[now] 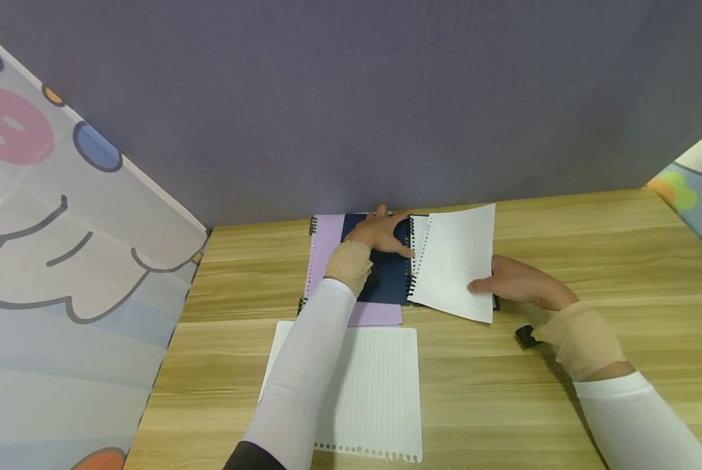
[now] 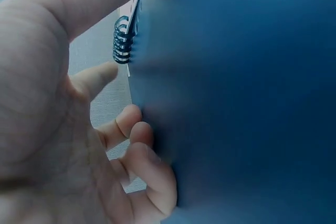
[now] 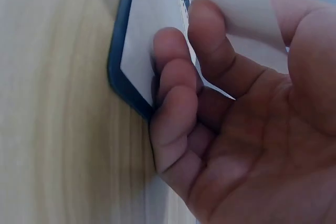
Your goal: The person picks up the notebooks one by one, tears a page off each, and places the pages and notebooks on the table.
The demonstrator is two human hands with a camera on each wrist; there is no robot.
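A spiral notebook with a dark blue cover (image 1: 388,281) lies open near the back of the table. My left hand (image 1: 380,234) rests on that cover with fingers spread, its thumb close to the black rings (image 2: 122,43). My right hand (image 1: 518,282) pinches the right edge of a white sheet (image 1: 456,261) between thumb and fingers. The sheet tilts up over the notebook's pages. Its upper holes stand away from the rings, while its lower left corner is right at them. In the right wrist view, the other curled fingertips (image 3: 176,111) are at the notebook's page edge.
A purple spiral notebook (image 1: 327,248) lies under the blue cover's left side. In front, a loose lined sheet (image 1: 380,385) with ragged holes lies partly beneath my left forearm. A grey panel (image 1: 351,130) rises behind the wooden table (image 1: 562,254). A cartoon-printed wall (image 1: 92,261) borders the left.
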